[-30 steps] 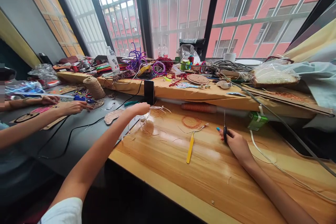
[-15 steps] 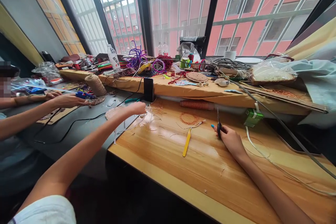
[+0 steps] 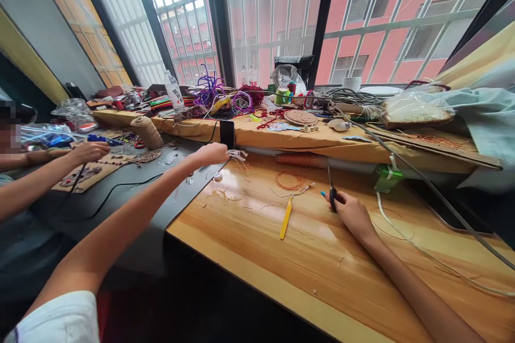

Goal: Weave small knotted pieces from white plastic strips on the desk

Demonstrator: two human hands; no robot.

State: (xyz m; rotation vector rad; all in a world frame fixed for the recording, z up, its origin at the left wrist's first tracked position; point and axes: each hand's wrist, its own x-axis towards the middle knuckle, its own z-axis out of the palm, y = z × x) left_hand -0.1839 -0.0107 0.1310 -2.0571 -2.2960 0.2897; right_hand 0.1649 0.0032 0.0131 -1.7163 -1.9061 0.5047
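Note:
My left hand [image 3: 211,153] reaches far forward over the wooden table [image 3: 322,257]. Its fingers are closed on a small bundle of pale strands [image 3: 238,155] beside an upright black phone [image 3: 227,134]. My right hand [image 3: 353,214] rests on the table with its fingers wrapped round black scissors [image 3: 331,188], blades pointing away from me. A yellow tool [image 3: 286,218] lies between my hands. A coil of thin copper wire [image 3: 292,180] lies just beyond it.
A co-worker's arms [image 3: 48,171] work at a dark table [image 3: 120,198] on the left, holding a blue tool [image 3: 96,139]. A twine spool [image 3: 146,132], a water bottle [image 3: 174,92], and craft clutter fill the ledge [image 3: 281,139]. A green box [image 3: 387,178] and cables sit to the right.
My left hand has moved forward and right to the phone, gathering the pale strands off the table. My right hand has barely moved. The co-worker's hand drew back to the left.

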